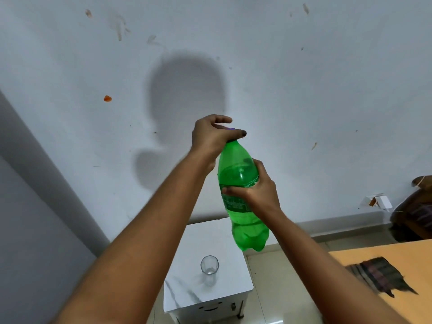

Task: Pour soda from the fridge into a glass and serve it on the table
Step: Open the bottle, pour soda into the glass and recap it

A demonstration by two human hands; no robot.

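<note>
Now at the cap: bottle held, glass not yet filled

The green plastic bottle is held upright in the air, waisted in shape, glossy and see-through, with a printed label round its middle. It is gripped at the label by the right hand, fingers wrapped around it. The cap is covered by the left hand, curled over the top; whether it is being twisted off cannot be told. Below both hands, a clear faceted glass stands empty on a small white marble-patterned cabinet. Fetching appears done; opening, pouring and serving are judged still left. An orange table lies below and right of the right hand.
</note>
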